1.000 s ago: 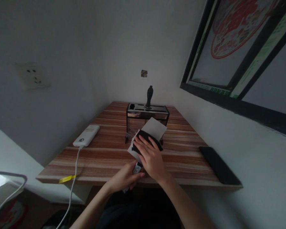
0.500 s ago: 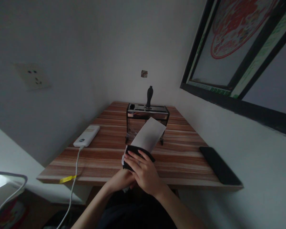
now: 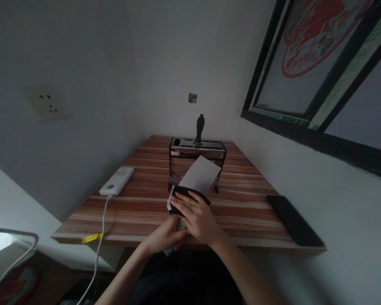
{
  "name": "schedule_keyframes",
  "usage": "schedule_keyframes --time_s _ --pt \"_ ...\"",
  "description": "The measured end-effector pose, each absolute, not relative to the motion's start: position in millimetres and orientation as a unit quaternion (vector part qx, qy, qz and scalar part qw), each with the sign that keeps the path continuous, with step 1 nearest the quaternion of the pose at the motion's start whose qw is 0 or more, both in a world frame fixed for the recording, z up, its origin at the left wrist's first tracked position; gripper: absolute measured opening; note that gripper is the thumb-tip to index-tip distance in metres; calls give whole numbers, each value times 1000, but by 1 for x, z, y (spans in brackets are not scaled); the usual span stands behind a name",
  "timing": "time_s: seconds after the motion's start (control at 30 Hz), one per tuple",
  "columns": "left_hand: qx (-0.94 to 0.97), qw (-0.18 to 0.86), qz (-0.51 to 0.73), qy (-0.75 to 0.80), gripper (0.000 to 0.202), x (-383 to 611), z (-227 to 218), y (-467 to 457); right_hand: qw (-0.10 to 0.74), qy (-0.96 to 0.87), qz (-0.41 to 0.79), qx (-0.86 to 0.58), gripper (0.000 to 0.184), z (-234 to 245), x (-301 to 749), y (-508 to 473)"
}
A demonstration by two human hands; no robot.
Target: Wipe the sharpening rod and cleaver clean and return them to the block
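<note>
A cleaver [image 3: 203, 171] with a broad pale blade points away from me over the table's front part. My left hand [image 3: 163, 235] is closed around its handle end, where some crumpled clear plastic shows; the handle itself is mostly hidden. A black cloth [image 3: 179, 207] is folded across the lower blade, with a whitish edge at its left. My right hand [image 3: 197, 216] grips this cloth against the blade, fingers lying over the top. Just beyond the blade tip stands a knife block [image 3: 197, 148] with a metal frame and a single black-handled tool [image 3: 200, 128] upright in it.
The wood-grain table [image 3: 241, 212] sits in a corner between walls. On its left lie a white power bank [image 3: 117, 181], its white cable [image 3: 100, 241] and a yellow tag [image 3: 91, 238]. A black phone [image 3: 294, 220] rests near the right edge. A dark-framed window [image 3: 305, 120] is at right.
My right hand and the black cloth have shifted up the blade, away from me and slightly right. More plastic at the handle shows. My left hand keeps its hold.
</note>
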State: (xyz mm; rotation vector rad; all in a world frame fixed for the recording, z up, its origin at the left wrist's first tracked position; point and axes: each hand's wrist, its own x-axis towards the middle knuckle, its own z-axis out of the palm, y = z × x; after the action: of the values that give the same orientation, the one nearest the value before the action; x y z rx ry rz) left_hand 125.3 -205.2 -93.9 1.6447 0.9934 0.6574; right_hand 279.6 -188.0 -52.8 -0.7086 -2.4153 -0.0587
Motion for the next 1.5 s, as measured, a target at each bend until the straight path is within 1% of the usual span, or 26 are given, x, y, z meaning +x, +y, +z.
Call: schedule_keyframes --time_s 0.17,0.43,0.57,0.73,0.87,1.0,1.23,1.37,1.43,1.5 --pt "682 551 277 393 22 125 -89 -207 327 -898 -42 -291 44 -43 290 -174" --pt "685 554 261 395 28 125 -87 -207 345 -873 -95 -333 39 -30 308 -151" --pt "693 556 251 384 27 123 -92 -207 363 -846 -118 -371 40 -22 318 -142" --pt "713 535 240 385 23 122 -95 -207 398 -807 -141 -414 42 -14 324 -136" --pt "717 532 240 382 20 121 -95 -207 411 -791 -144 -429 44 -13 321 -135" --pt "717 530 241 383 21 121 -96 -206 417 -786 -153 -431 42 -16 318 -137" --pt "702 547 248 382 25 122 -96 -207 413 -809 -129 -398 45 -34 306 -151" --pt "690 557 266 377 27 124 -93 -208 394 -836 -99 -368 47 -43 291 -169" --pt "684 557 273 385 25 125 -92 -208 372 -855 -81 -351 46 -47 284 -179" --pt "688 538 274 403 17 125 -93 -208 350 -872 -64 -335 45 -53 278 -190"
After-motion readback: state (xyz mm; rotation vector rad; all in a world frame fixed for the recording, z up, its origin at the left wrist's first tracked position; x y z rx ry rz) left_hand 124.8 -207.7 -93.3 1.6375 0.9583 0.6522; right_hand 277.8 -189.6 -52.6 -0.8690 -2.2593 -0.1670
